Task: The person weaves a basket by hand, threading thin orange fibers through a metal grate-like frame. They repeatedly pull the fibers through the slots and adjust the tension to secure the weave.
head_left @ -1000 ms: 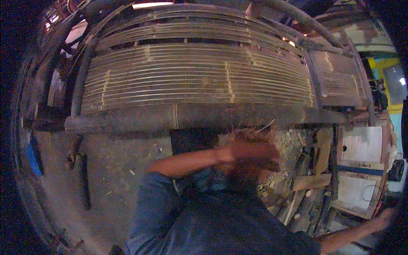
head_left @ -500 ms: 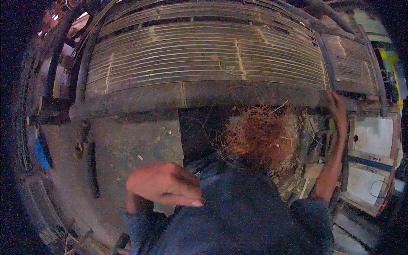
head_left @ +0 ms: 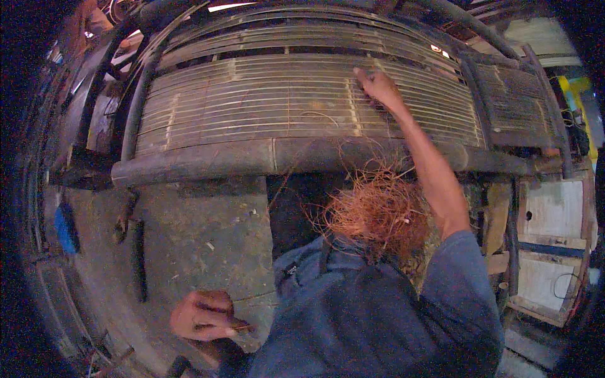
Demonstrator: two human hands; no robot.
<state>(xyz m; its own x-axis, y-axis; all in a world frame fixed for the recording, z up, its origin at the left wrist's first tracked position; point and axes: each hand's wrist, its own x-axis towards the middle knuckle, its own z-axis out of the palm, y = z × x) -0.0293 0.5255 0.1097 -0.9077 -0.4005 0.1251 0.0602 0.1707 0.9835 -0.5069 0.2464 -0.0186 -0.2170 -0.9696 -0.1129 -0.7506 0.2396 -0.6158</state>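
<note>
Left hand [head_left: 203,317]: fingers curled, thumb together with them; anything pinched, too small to tell. Beyond it, rightward, a bench [head_left: 252,120] of narrow ridged slats, smooth round front pole [head_left: 214,162]. Tangled, wiry reddish-brown fibre [head_left: 381,214] lies below right hand [head_left: 380,90], fingers bent over slats; grip: cannot tell.

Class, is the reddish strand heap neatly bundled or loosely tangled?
Loosely tangled: the reddish strand heap curls and pokes out in many directions.
</note>
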